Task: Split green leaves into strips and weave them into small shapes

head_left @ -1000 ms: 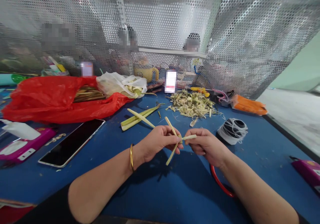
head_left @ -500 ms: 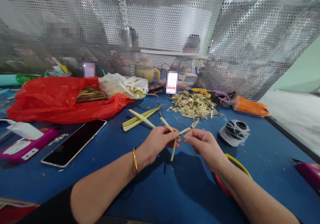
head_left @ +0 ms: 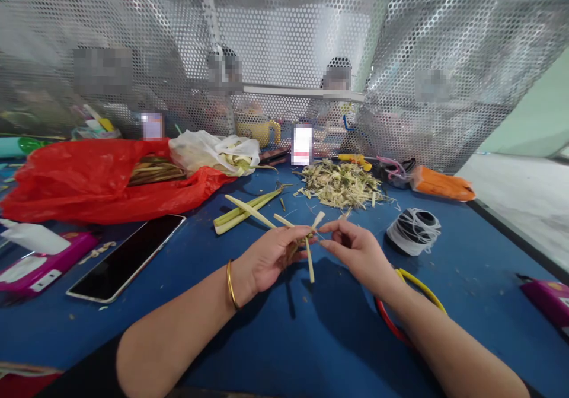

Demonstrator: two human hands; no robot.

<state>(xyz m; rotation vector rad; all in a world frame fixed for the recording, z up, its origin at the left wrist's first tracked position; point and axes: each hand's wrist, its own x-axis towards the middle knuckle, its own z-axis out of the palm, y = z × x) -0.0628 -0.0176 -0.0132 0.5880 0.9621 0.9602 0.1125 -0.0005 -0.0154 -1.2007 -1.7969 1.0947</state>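
Pale green-yellow leaf strips cross at a small knot-like centre, their ends pointing several ways. My left hand, with a gold bangle at the wrist, pinches them between thumb and fingers. Close to their right side, my right hand has thumb and forefinger brought together; a fine thread-like line shows near the tips, but what they grip is too small to make out. More leaf strips lie on the blue table beyond my left hand. A spool of white thread stands to the right.
A pile of shredded trimmings lies ahead. At left are a red plastic bag, a phone and a magenta power strip. A yellow and red ring lies beside my right forearm. A perforated metal screen closes the back; people sit behind it.
The strips have turned in my left hand, so their ends point differently. My right fingertips have moved from a strip's end to beside the crossing. The whole view has shifted slightly.
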